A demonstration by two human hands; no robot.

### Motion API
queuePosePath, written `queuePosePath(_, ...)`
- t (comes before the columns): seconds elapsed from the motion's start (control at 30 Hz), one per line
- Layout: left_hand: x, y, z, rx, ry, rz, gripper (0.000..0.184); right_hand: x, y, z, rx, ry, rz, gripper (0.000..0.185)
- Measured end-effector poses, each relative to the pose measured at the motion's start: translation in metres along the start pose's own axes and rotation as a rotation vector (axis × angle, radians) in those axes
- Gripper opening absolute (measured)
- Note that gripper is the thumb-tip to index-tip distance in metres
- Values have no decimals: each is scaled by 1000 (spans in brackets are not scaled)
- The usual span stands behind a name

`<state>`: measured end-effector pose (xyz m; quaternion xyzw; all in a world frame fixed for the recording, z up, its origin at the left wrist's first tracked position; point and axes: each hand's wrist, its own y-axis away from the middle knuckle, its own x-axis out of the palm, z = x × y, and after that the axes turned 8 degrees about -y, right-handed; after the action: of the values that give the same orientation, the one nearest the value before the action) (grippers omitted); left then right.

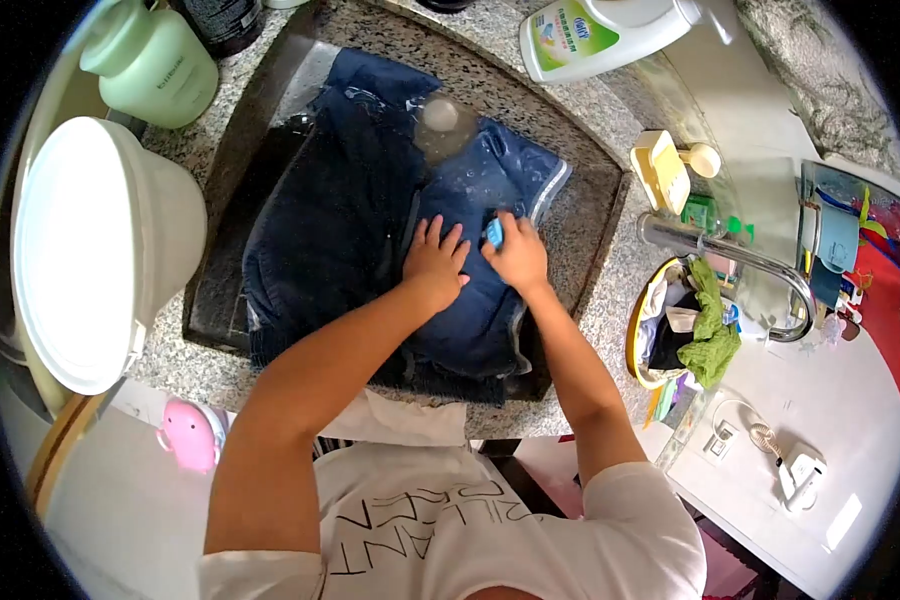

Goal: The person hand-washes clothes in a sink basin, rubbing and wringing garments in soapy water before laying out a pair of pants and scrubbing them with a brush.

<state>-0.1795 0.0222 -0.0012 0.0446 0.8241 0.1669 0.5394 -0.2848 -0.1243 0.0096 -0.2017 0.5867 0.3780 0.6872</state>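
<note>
Wet dark blue jeans (pixel 320 230) lie spread in a stone sink (pixel 590 205), with some suds on the cloth. My left hand (pixel 435 265) rests on the denim, its fingers spread and pressing down. Just to its right, my right hand (pixel 518 255) is closed around a small light-blue object (pixel 494 233) that looks like a scrub brush, held against the jeans. Most of that object is hidden under my fingers. A little water and the drain area (pixel 440 116) show at the far side of the sink.
A white lidded bucket (pixel 175 210) stands left of the sink, with a green bottle (pixel 160 70) behind it. A white detergent bottle (pixel 610 40) is at the back. On the right are a faucet (pixel 735 250), a yellow soap box (pixel 660 170) and a basket of cloths (pixel 705 330).
</note>
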Motion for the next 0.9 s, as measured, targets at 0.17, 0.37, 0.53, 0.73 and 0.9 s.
queuePosePath(0.17, -34, 67, -22, 14, -79, 234, 75, -41, 61, 24, -219, -212, 245, 49)
queuePosePath(0.37, -50, 114, -24, 94, 37, 180, 70, -69, 46, 37, -231, -278, 747, 53)
queuePosePath(0.53, -45, 93, -39, 96, 25, 152, 69, -10, -117, 56, -665, -181, -108, 52)
queuePosePath(0.73, -30, 108, -47, 22, 142, 42, 66, 60, -182, 64, -521, 148, -122, 49)
queuePosePath(0.9, -23, 116, -43, 79, 201, -73, 64, 41, -156, 76, -607, -300, -142, 45)
